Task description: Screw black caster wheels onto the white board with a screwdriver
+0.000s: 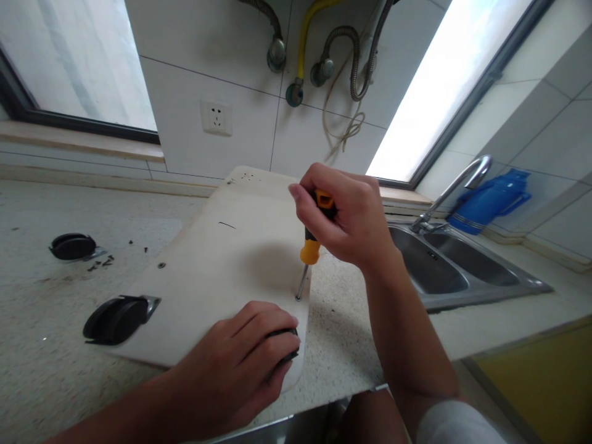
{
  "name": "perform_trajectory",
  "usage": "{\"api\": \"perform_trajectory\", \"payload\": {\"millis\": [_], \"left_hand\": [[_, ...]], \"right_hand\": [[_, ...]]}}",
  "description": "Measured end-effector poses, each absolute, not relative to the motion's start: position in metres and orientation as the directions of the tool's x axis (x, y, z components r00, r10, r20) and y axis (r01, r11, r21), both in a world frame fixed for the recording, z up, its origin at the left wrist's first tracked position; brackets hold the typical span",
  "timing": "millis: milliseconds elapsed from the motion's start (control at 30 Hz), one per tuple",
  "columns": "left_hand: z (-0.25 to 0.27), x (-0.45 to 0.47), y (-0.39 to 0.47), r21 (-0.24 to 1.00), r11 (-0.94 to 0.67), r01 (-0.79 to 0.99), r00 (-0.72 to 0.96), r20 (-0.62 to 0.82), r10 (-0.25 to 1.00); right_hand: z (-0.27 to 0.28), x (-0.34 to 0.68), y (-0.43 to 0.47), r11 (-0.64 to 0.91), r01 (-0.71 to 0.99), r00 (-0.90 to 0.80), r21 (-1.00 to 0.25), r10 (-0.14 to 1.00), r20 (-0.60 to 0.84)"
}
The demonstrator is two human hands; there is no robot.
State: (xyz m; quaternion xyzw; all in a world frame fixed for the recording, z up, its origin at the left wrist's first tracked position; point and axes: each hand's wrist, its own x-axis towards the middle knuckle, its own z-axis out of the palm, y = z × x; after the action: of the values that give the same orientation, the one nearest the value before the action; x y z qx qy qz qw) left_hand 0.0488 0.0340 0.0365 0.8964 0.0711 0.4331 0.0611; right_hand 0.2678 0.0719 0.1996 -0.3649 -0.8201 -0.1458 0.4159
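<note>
My right hand (345,216) is closed round a yellow and black screwdriver (309,250), which stands slightly tilted. Its tip meets a small screw or hole fitting (298,298) near the right edge of a white board (222,265). My left hand (245,357) presses down by the board's near right corner, its fingers wrapped over a black caster wheel (291,345) that they mostly cover. Another black caster (120,317) with a metal plate sits on the board's near left corner. A round fitting (161,265) shows at the board's left edge.
On the counter (32,216) lie a loose black caster (73,246) and several small screws (104,262). A double steel sink (430,259) with a faucet (476,169) is at right, beside a blue thermos jug (490,200). The wall carries a socket (216,118) and pipes (303,43).
</note>
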Motion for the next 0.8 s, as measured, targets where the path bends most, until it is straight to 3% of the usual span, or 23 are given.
{"api": "perform_trajectory", "payload": {"millis": [133, 233, 300, 367, 433, 500, 567, 600, 633, 733, 800], "left_hand": [[0.035, 0.049, 0.035, 0.18, -0.981, 0.075, 0.61, 0.77, 0.188], [0.035, 0.048, 0.035, 0.186, -0.98, 0.076, 0.606, 0.771, 0.193], [0.036, 0.047, 0.035, 0.188, -0.979, 0.083, 0.61, 0.767, 0.2], [0.038, 0.047, 0.035, 0.191, -0.978, 0.085, 0.61, 0.766, 0.202], [0.038, 0.047, 0.035, 0.192, -0.979, 0.076, 0.602, 0.773, 0.198], [0.038, 0.048, 0.036, 0.2, -0.977, 0.067, 0.6, 0.775, 0.2], [0.036, 0.048, 0.036, 0.201, -0.977, 0.064, 0.598, 0.777, 0.199], [0.036, 0.048, 0.036, 0.198, -0.978, 0.064, 0.598, 0.777, 0.197], [0.035, 0.048, 0.037, 0.193, -0.979, 0.065, 0.599, 0.777, 0.193], [0.035, 0.047, 0.038, 0.178, -0.981, 0.075, 0.605, 0.774, 0.186], [0.034, 0.047, 0.039, 0.174, -0.982, 0.078, 0.611, 0.77, 0.185]], "right_hand": [[0.215, 0.275, 0.054, 0.82, 0.555, -0.591, -0.141, 0.507, 0.628], [0.226, 0.275, 0.036, 0.778, 0.592, -0.644, -0.21, 0.613, 0.458], [0.228, 0.272, 0.024, 0.682, 0.716, -0.578, -0.146, 0.698, 0.423], [0.226, 0.269, 0.015, 0.483, 0.875, -0.421, -0.002, 0.765, 0.488], [0.223, 0.269, 0.008, 0.309, 0.949, -0.288, 0.058, 0.779, 0.558], [0.222, 0.272, 0.001, 0.381, 0.923, -0.306, -0.048, 0.806, 0.507], [0.224, 0.274, -0.005, 0.552, 0.809, -0.453, -0.203, 0.805, 0.383], [0.226, 0.274, -0.008, 0.575, 0.789, -0.49, -0.214, 0.801, 0.345], [0.228, 0.272, -0.01, 0.543, 0.825, -0.475, -0.155, 0.816, 0.328], [0.241, 0.261, -0.015, 0.242, 0.95, -0.296, 0.195, 0.896, 0.331], [0.253, 0.251, -0.017, 0.272, 0.923, -0.336, 0.271, 0.914, 0.227]]}}
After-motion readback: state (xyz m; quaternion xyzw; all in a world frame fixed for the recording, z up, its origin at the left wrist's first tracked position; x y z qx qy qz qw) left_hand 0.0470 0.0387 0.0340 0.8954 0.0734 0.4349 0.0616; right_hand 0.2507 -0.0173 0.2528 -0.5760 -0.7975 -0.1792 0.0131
